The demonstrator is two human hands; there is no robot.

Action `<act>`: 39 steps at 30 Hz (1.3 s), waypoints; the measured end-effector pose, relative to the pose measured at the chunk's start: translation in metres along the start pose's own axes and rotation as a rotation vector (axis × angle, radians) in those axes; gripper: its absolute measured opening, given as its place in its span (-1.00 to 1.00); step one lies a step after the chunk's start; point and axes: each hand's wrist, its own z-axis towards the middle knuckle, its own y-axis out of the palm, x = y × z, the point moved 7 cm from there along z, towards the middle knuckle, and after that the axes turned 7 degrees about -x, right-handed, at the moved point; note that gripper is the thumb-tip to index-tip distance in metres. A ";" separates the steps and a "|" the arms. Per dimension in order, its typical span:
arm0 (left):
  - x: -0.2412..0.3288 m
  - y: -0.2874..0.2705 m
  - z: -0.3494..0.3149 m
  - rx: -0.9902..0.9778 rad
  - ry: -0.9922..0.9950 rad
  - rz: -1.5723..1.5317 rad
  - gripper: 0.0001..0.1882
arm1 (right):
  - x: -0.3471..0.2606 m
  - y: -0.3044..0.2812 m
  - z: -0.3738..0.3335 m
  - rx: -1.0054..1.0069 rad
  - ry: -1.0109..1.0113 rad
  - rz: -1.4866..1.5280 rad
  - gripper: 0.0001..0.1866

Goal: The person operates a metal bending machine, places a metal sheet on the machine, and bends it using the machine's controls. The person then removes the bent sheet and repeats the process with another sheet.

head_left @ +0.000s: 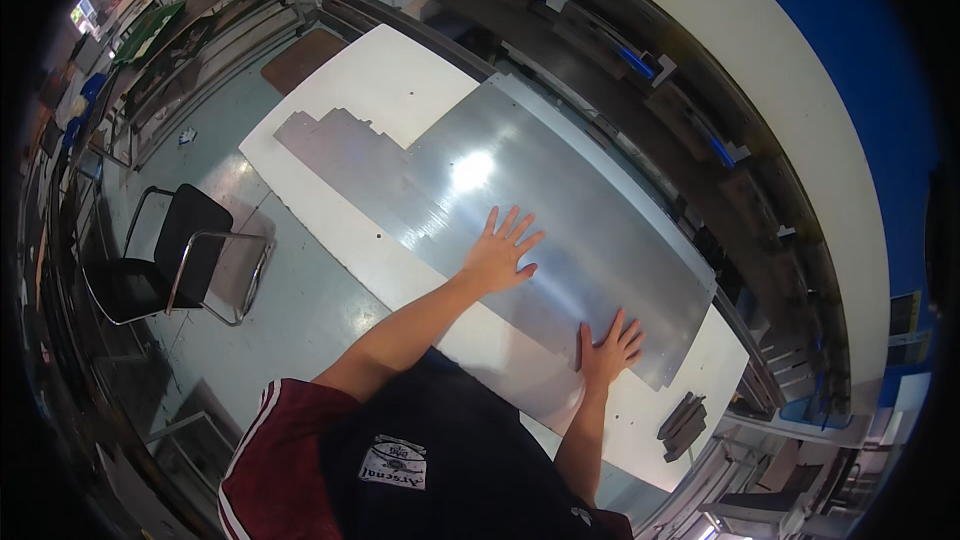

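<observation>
A large flat piece of grey sheet metal (590, 225) lies on a white table (340, 70); its left end is stepped and notched. My left hand (502, 255) rests on the sheet with its fingers spread, near the middle of the near side. Farther right, my right hand (610, 350) lies near the sheet's near right part, fingers also apart. Neither hand grips anything. A bright light reflects off the metal left of centre. Along its far side the sheet meets a long machine.
Beyond the table runs a long dark machine (590, 50) with several blue-handled clamps and a cream upper beam (800, 90). Dark metal blocks (683, 427) sit at the table's right end. A black chair (190, 250) stands on the floor to the left, near metal racks (200, 10).
</observation>
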 end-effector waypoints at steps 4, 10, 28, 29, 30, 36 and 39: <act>0.001 -0.002 -0.001 0.012 0.000 0.000 -0.23 | 0.003 0.004 0.001 -0.017 0.007 0.001 0.13; 0.002 -0.005 -0.002 0.040 0.018 -0.006 -0.23 | 0.004 0.005 0.000 -0.006 0.006 -0.009 0.13; 0.004 -0.003 -0.001 -0.030 0.005 0.010 -0.23 | 0.004 0.002 -0.001 -0.009 0.008 0.028 0.10; 0.003 -0.002 -0.001 -0.042 0.004 0.003 -0.23 | 0.003 0.001 -0.001 -0.008 0.012 0.024 0.09; 0.003 -0.003 -0.001 -0.034 0.005 0.002 -0.23 | 0.002 0.001 -0.001 -0.010 0.006 0.034 0.09; 0.001 0.000 -0.001 -0.031 0.003 -0.023 -0.25 | -0.004 -0.010 -0.003 -0.049 0.004 0.088 0.08; 0.003 -0.002 -0.002 0.020 0.021 -0.046 -0.27 | -0.005 -0.017 -0.006 -0.056 0.025 0.091 0.07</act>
